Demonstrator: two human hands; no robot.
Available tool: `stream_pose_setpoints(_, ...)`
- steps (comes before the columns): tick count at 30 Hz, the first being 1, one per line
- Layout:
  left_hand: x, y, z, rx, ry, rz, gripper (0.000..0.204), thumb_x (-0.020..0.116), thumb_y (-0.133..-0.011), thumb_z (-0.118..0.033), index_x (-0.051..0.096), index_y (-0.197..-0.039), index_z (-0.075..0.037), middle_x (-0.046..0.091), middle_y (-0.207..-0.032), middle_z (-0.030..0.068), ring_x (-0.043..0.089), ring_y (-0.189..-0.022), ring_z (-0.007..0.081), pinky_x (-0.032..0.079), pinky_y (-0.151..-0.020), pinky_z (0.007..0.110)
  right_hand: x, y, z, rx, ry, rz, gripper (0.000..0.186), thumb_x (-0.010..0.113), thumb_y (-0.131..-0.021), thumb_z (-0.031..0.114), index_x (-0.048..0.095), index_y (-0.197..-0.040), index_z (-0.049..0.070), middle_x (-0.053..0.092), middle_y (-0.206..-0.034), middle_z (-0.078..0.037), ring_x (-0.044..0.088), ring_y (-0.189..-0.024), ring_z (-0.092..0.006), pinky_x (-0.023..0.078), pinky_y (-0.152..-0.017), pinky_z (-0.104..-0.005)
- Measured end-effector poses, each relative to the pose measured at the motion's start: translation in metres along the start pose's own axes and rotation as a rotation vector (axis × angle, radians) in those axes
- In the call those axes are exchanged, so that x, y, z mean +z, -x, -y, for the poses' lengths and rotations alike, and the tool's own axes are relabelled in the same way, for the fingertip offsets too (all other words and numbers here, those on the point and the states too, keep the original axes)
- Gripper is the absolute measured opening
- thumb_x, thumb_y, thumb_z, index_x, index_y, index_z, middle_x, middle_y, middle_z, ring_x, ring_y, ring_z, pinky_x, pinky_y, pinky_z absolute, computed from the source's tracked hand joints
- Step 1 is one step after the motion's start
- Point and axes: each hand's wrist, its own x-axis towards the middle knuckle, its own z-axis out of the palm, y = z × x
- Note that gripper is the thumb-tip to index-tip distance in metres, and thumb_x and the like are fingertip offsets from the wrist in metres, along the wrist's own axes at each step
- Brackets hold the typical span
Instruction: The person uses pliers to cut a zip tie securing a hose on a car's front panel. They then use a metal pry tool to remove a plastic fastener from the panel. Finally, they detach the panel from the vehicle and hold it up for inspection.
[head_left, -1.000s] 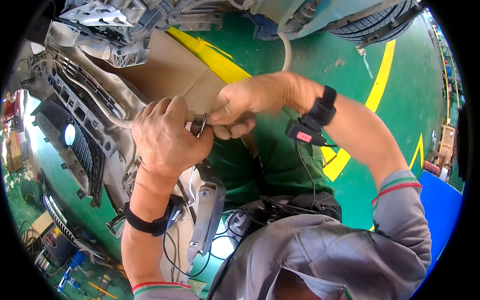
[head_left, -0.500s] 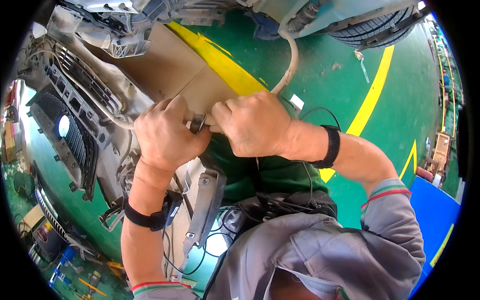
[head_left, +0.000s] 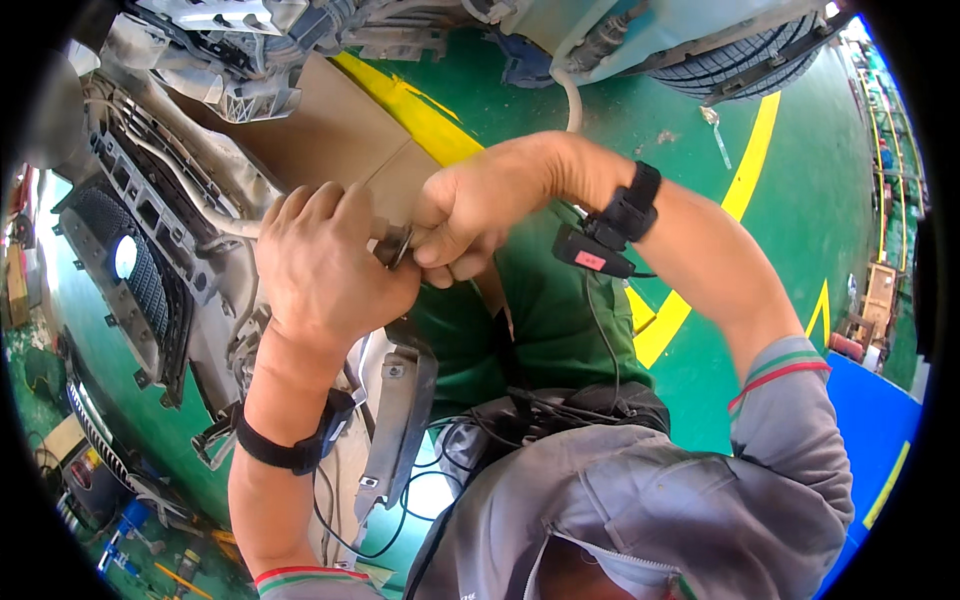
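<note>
My left hand (head_left: 325,255) is closed around the end of a beige-wrapped cable (head_left: 185,190) that runs in from the car parts at the left. Between my two hands a dark round connector (head_left: 392,245) with a thin metal rim shows in part. My right hand (head_left: 475,215) grips at the other side of it, fingers curled and thumb pressed in. Another beige cable length (head_left: 572,100) comes down from the car and passes out of sight behind my right forearm. What lies inside both fists is hidden, so I cannot tell whether the ends are joined.
A removed bumper with a dark mesh grille (head_left: 140,260) lies at the left. Above hang the car's underparts and a tyre (head_left: 740,70). Cardboard (head_left: 330,130) lies on the green floor. A grey bracket-like part (head_left: 395,400) and loose black wires are close to my lap.
My right wrist has rotated, its forearm arching higher, so the black box on its band now shows. The fingers have turned around the connector area. My left hand has barely moved.
</note>
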Motion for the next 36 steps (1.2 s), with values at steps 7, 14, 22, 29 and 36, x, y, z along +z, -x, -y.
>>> stream_pose_setpoints(7,0.008,-0.001,0.008,-0.119,0.076,0.165,0.038,0.086,-0.058,-0.021,0.052,-0.067,-0.007,0.057,-0.065,0.0097,0.06,-0.064,0.0363,0.046,-0.059,0.044,0.038,0.0,-0.011,-0.211,0.446,-0.579,0.031,0.065,-0.095,0.022,0.067,-0.083,-0.005,0.067,-0.078,-0.026,0.066,-0.073,-0.0423,0.052,-0.071,-0.0464)
stream_pose_setpoints(14,0.0,-0.004,0.004,-0.222,0.122,0.353,0.032,0.085,-0.058,-0.026,0.062,-0.07,-0.006,0.066,-0.071,0.0129,0.064,-0.066,0.0378,0.05,-0.061,0.045,0.06,0.005,-0.019,-0.263,0.796,-0.831,0.017,0.068,-0.088,0.016,0.06,-0.084,0.001,0.066,-0.073,-0.024,0.065,-0.07,-0.0461,0.051,-0.061,-0.0506)
stream_pose_setpoints(22,0.01,0.0,0.013,-0.254,0.24,0.469,0.029,0.078,-0.056,-0.021,0.06,-0.069,-0.002,0.06,-0.065,0.017,0.06,-0.062,0.0397,0.048,-0.059,0.043,0.06,0.005,-0.026,-0.297,1.191,-0.866,0.013,0.067,-0.076,0.012,0.06,-0.083,0.003,0.067,-0.066,-0.016,0.07,-0.062,-0.0361,0.057,-0.058,-0.0461)
stream_pose_setpoints(29,0.003,0.016,0.001,-0.214,0.063,0.245,0.024,0.075,-0.062,-0.023,0.06,-0.067,-0.006,0.066,-0.068,0.0148,0.066,-0.064,0.0368,0.053,-0.06,0.045,0.061,0.003,-0.016,-0.249,0.962,-0.765,0.022,0.061,-0.092,0.02,0.065,-0.09,-0.002,0.072,-0.077,-0.02,0.072,-0.074,-0.0392,0.057,-0.068,-0.049)
stream_pose_setpoints(36,-0.01,0.015,0.004,-0.16,-0.007,0.139,0.027,0.079,-0.06,-0.022,0.058,-0.069,-0.009,0.064,-0.07,0.0097,0.066,-0.067,0.0345,0.052,-0.061,0.042,0.007,-0.003,0.031,0.039,0.124,-0.074,0.033,0.06,-0.103,0.03,0.071,-0.099,-0.001,0.071,-0.081,-0.009,0.07,-0.08,-0.0209,0.052,-0.072,-0.0371)
